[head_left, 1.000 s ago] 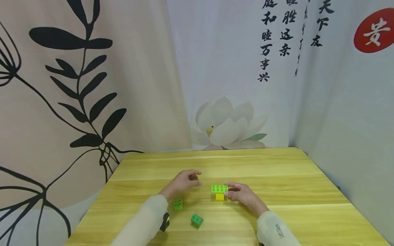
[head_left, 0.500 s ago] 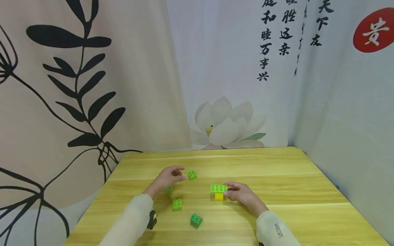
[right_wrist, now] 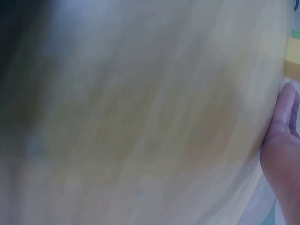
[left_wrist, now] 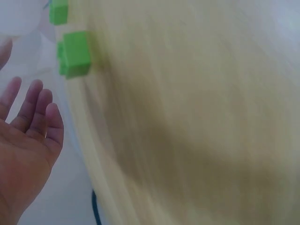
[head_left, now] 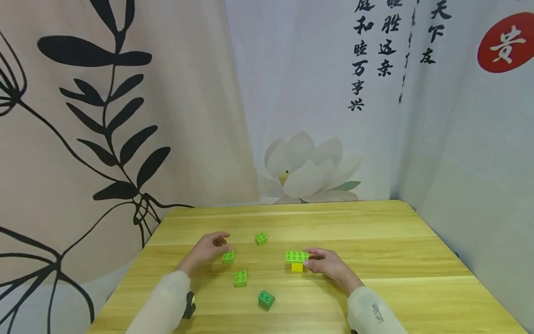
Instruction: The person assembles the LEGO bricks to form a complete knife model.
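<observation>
In the head view, my left hand [head_left: 206,248] hovers over the table's left part, fingers loosely bent and holding nothing. Close by its thumb lies a small bright green toy building brick [head_left: 228,257]; the left wrist view shows a gap between the fingers and a green brick [left_wrist: 77,55]. At mid-table, my right hand [head_left: 329,264] pinches the right end of a long lime-green brick [head_left: 296,256], which sits across a yellow brick [head_left: 297,267]. Its fingertips are partly cut off in the right wrist view, beside the yellow brick [right_wrist: 293,54].
Loose on the wooden table [head_left: 375,306] are a light green brick [head_left: 261,239] farther back, another green brick [head_left: 240,278] nearer, and a tilted dark green brick [head_left: 266,299] at the front. A printed curtain [head_left: 200,116] hangs behind the table.
My left hand has moved left from mid-table, uncovering the light green brick at the back and the one now by its thumb. My right hand and the brick stack have stayed put.
</observation>
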Tool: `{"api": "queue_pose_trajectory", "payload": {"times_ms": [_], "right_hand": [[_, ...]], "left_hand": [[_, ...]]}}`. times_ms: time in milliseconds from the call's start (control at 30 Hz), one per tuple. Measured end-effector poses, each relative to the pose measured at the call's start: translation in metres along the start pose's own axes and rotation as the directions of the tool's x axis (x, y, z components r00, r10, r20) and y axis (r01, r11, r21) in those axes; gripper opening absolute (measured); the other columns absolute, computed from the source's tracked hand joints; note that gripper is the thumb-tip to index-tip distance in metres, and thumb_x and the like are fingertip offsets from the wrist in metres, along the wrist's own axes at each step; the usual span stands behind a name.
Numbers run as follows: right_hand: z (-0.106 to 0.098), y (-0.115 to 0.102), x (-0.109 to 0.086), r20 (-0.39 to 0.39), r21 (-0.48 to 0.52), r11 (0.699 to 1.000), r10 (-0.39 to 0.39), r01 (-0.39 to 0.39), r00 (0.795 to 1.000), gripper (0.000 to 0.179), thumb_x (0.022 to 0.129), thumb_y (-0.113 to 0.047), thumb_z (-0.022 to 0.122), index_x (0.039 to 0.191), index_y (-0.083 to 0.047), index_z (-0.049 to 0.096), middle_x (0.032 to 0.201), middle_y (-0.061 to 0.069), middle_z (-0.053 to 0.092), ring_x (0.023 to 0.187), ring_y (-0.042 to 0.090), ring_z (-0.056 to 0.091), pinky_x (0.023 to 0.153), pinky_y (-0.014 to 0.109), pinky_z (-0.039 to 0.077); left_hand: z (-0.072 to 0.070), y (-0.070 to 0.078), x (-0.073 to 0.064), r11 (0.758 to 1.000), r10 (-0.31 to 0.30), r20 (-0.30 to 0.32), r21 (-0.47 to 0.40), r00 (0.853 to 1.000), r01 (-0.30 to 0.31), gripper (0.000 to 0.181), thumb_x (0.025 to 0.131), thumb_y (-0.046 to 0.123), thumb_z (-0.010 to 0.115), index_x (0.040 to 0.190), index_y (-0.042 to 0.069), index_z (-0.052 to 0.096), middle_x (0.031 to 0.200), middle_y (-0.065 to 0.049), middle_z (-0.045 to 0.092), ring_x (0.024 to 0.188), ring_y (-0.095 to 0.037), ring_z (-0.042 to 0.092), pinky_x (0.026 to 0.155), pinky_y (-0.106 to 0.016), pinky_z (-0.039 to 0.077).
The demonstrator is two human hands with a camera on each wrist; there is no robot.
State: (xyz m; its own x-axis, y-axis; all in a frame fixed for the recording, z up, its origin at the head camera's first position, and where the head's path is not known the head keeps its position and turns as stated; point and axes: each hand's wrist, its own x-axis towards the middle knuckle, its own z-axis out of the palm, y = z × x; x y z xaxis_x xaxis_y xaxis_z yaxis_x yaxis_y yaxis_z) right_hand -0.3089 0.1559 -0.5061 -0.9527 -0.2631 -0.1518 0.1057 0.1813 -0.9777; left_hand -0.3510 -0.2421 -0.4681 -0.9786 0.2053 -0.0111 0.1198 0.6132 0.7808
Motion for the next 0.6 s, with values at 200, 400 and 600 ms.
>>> {"api": "queue_pose_trajectory", "payload": {"times_ms": [200,400,600], "right_hand": [[0.0,-0.001,-0.001,0.0,0.001,1.0,0.0,0.0,1.0,0.058,0.089,-0.022,0.076,0.139,-0.001,0.055,0.118,0.013,0.058,0.097,0.02,0.06,0.085,0.036,0.053],[0.001,0.0,-0.001,-0.004,0.0,1.0,0.0,0.0,1.0,0.058,0.09,-0.022,0.076,0.139,-0.001,0.054,0.118,0.013,0.058,0.097,0.02,0.06,0.085,0.036,0.053],[0.001,0.001,0.0,-0.016,-0.008,1.0,0.008,-0.008,1.0,0.058,0.089,-0.023,0.076,0.139,-0.002,0.055,0.119,0.013,0.058,0.097,0.02,0.061,0.086,0.037,0.053]], "left_hand": [[-0.002,-0.012,-0.008,0.999,-0.042,0.019,-0.023,0.999,0.042,0.055,0.09,0.026,0.075,0.137,0.005,0.056,0.12,-0.013,0.06,0.107,-0.024,0.055,0.09,-0.046,0.046],[-0.001,-0.025,-0.011,0.996,-0.069,0.046,-0.058,0.997,0.072,0.056,0.089,0.025,0.077,0.137,0.004,0.056,0.117,-0.01,0.06,0.107,-0.025,0.055,0.089,-0.045,0.047],[0.004,-0.034,-0.009,0.995,-0.088,0.056,-0.044,0.995,0.091,0.056,0.088,0.023,0.078,0.137,0.005,0.057,0.118,-0.007,0.061,0.111,-0.025,0.055,0.088,-0.042,0.049]]}}
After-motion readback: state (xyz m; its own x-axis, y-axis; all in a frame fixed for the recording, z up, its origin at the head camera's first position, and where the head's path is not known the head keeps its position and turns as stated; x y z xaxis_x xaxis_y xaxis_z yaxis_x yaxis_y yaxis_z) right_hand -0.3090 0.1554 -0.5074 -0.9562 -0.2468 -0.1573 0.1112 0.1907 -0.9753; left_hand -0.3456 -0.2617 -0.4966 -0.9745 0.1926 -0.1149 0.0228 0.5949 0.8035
